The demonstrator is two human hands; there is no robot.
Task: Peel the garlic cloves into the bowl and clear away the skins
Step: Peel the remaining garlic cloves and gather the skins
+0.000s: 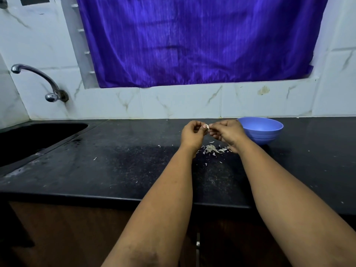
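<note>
Pinching one garlic clove (207, 127) between both sets of fingers, the right hand (225, 132) sat nearer the bowl (269, 138), which lay at three o'clock, just beside it, the left hand (192, 133) farther off.

2 hands (192, 133), 1 garlic clove (207, 127), 1 bowl (269, 135), 1 tap (38, 81).

Bowl (260, 130) on counter (115, 160) right of both hands, skins (212, 149) beneath them, sink (38, 137) far left.

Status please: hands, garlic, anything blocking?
Left hand and right hand pinch one garlic clove above counter. Skins piled below. Blue bowl right, contents unseen. Nothing blocking.
</note>
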